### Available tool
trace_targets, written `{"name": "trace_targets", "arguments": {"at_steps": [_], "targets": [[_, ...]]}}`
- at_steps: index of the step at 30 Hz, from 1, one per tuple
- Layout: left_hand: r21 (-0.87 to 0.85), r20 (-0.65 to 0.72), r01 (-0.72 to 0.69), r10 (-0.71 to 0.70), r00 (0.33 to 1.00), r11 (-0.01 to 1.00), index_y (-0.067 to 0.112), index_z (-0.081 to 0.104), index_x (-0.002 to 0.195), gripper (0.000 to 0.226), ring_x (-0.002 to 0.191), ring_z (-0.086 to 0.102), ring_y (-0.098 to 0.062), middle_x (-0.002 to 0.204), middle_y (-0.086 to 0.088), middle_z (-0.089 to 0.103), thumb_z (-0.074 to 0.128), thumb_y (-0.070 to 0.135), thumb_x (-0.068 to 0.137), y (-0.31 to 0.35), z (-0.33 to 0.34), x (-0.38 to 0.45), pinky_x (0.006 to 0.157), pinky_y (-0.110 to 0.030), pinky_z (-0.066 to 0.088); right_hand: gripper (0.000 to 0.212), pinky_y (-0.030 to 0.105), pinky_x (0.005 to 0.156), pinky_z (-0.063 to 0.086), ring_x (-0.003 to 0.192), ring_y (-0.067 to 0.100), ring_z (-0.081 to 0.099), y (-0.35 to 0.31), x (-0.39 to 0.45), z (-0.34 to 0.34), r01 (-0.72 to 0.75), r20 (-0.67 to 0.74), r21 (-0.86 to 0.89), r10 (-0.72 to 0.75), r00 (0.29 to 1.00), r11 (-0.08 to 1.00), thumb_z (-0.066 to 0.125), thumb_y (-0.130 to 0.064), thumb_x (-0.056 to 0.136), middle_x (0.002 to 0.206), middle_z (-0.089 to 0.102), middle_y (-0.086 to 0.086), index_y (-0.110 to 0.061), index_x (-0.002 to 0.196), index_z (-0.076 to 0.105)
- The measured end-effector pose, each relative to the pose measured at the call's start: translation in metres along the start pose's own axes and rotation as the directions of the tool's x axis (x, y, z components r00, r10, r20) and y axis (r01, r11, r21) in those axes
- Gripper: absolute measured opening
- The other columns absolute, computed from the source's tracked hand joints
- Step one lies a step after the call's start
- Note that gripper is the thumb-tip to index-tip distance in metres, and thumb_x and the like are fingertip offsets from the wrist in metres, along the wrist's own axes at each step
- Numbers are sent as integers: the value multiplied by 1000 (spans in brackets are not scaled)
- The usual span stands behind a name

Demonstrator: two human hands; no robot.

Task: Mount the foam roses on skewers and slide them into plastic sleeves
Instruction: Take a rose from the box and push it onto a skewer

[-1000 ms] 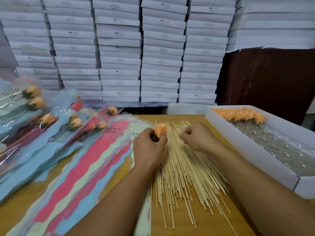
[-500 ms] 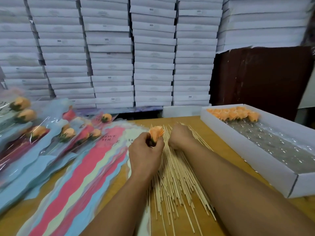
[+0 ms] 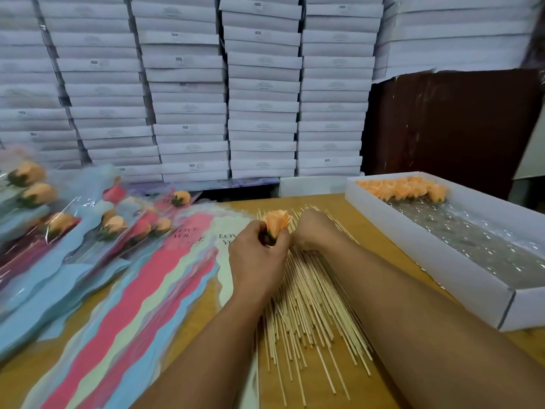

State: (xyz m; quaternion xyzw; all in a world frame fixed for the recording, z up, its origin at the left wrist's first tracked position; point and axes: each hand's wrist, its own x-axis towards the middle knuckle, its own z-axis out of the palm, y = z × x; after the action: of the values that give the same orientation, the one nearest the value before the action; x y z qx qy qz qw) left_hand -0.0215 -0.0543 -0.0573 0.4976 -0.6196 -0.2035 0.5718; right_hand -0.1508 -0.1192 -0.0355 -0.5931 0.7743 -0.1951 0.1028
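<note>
Near the middle of the wooden table [image 3: 374, 231], the left hand [image 3: 258, 261] pinches an orange foam rose [image 3: 276, 221] by its green base, bloom upward, over the far end of a loose heap of bamboo skewers [image 3: 309, 305]. The right hand [image 3: 314, 230] sits just beside it with fingers curled down onto the skewers; whether they grip one cannot be told. Along the right edge lies a white box [image 3: 427, 261] lined with bubbled plastic, with a cluster of orange roses [image 3: 404, 187] packed at its far end. Empty sleeves [image 3: 141, 305] in pink, blue and cream fan across the left half of the table. At the far left corner, finished sleeved roses [image 3: 59, 225] lie piled. Stacked white cartons [image 3: 262, 84] rise behind the table's far edge.
</note>
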Motion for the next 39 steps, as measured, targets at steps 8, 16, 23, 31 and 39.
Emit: {"name": "trace_targets", "arguments": {"at_steps": [8, 16, 23, 31, 39], "targets": [[9, 2, -10, 10, 1000, 1000, 18, 64, 76, 18, 61, 52, -9, 66, 4, 59, 70, 31, 87, 0, 1, 1, 56, -24, 38, 26, 27, 46, 36, 66, 22, 55, 0, 1, 6, -38, -44, 55, 40, 998, 998, 66, -23, 90, 77, 54, 5, -12, 74, 49], [-9, 9, -5, 5, 1000, 1000, 18, 65, 76, 19, 62, 53, -9, 67, 5, 61, 71, 32, 86, 2, -3, 1, 57, -26, 41, 20, 17, 35, 32, 28, 10, 42, 11, -12, -10, -163, 142, 578, 97, 985, 800, 67, -19, 81, 38, 51, -2, -10, 65, 60], [-108, 39, 27, -23, 999, 994, 13, 63, 70, 27, 54, 42, -6, 58, 5, 52, 71, 33, 88, -1, -2, 4, 56, -29, 37, 12, 18, 33, 30, 37, 8, 43, 20, -48, -35, -185, 321, 747, -102, 941, 639, 52, -2, 82, 51, 59, 3, -4, 88, 62], [-350, 93, 222, -202, 975, 910, 11, 74, 80, 28, 57, 58, -6, 66, -2, 67, 70, 36, 91, 3, -9, 12, 56, -27, 49, 17, 18, 34, 21, 34, 9, 31, 13, -65, -35, -62, 232, 811, -222, 947, 582, 40, -20, 104, 49, 54, 2, -17, 109, 56], [-658, 322, 529, -434, 841, 536, 5, 67, 92, 29, 53, 45, -13, 63, -4, 58, 63, 33, 96, 11, -16, 21, 50, -23, 40, 24, 20, 35, 24, 39, 7, 35, 10, -72, -50, 54, 125, 842, -293, 948, 536, 52, -13, 96, 58, 58, -1, -6, 101, 75]]}}
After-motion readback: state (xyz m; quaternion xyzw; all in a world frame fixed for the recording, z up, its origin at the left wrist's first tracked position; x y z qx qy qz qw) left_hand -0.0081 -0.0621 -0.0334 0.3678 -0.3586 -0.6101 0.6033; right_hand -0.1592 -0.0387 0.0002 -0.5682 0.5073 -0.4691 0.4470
